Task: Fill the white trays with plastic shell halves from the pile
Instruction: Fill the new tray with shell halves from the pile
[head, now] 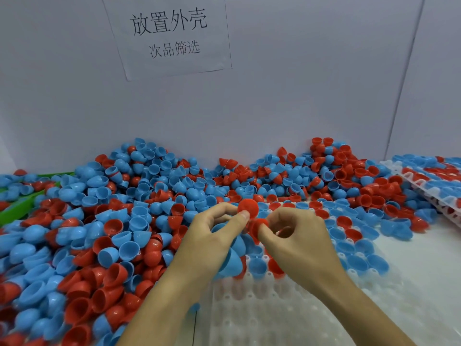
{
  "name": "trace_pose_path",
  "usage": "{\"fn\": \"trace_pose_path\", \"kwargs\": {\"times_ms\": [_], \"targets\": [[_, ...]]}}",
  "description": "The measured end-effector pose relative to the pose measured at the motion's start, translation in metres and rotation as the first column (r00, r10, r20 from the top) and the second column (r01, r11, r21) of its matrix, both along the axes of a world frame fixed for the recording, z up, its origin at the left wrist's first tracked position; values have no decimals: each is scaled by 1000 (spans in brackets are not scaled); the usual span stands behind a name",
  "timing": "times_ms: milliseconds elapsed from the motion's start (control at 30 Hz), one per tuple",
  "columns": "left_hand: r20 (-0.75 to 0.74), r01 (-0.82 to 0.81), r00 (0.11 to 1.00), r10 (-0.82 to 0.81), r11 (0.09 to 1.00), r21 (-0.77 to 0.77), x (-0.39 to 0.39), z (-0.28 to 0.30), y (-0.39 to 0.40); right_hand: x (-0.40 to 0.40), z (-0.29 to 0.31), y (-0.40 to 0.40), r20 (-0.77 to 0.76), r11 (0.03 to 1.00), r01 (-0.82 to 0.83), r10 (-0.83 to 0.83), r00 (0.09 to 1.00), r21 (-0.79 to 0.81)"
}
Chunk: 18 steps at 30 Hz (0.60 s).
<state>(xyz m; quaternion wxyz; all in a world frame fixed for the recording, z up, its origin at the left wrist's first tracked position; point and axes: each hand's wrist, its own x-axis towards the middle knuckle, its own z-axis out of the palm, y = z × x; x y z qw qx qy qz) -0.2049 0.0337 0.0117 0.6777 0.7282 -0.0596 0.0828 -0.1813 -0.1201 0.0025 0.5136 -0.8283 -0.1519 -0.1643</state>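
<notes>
Left hand (219,236) meeting right hand (294,236) at the centre of the view, above the far edge of the white moulded plastic tray with round sockets (287,318).

Left hand: pinching a red round plastic shell half (248,207) between thumb and forefinger, dome side facing the camera, at 12 o'clock from the knuckles; also cradling several nested blue plastic shell halves (234,258) in the palm, hanging toward 6 o'clock.

Right hand: grasping a second red plastic shell half (257,227) with curled fingers and thumb, touching or just beside the first red half at 7 o'clock from it.

Tray lying at 5 to 6 o'clock, sockets nearest the camera unfilled, far rows holding blue and red halves.

Loose pile of blue and red plastic shell halves (124,221) spreading from 8 o'clock round to 2 o'clock, banking against the grey wall panel (299,96).

Second white tray (424,191), filled, lying tilted at 3 o'clock.

Green plastic bin edge (17,208) showing at 9 o'clock.

White paper sign with printed characters (169,33) sticking to the wall at 12 o'clock.
</notes>
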Motion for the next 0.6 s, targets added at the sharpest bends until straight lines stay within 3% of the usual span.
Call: {"fn": "trace_pose_path", "kwargs": {"times_ms": [200, 333, 433, 600], "targets": [[-27, -4, 1000, 5, 1000, 19, 1, -2, -1, -5, -4, 4, 279, 985, 97, -54, 959, -143], [-28, 24, 999, -24, 1000, -2, 0, 0, -3, -9, -2, 7, 431, 951, 83, 56, 901, -298], [-35, 27, 999, -27, 1000, -6, -1, 0, -2, -6, -4, 4, 440, 929, 73, 102, 892, -363], [-89, 8, 996, -8, 1000, 3, 0, -2, 0, 5, -5, -3, 365, 969, 43, 51, 929, -244]]}}
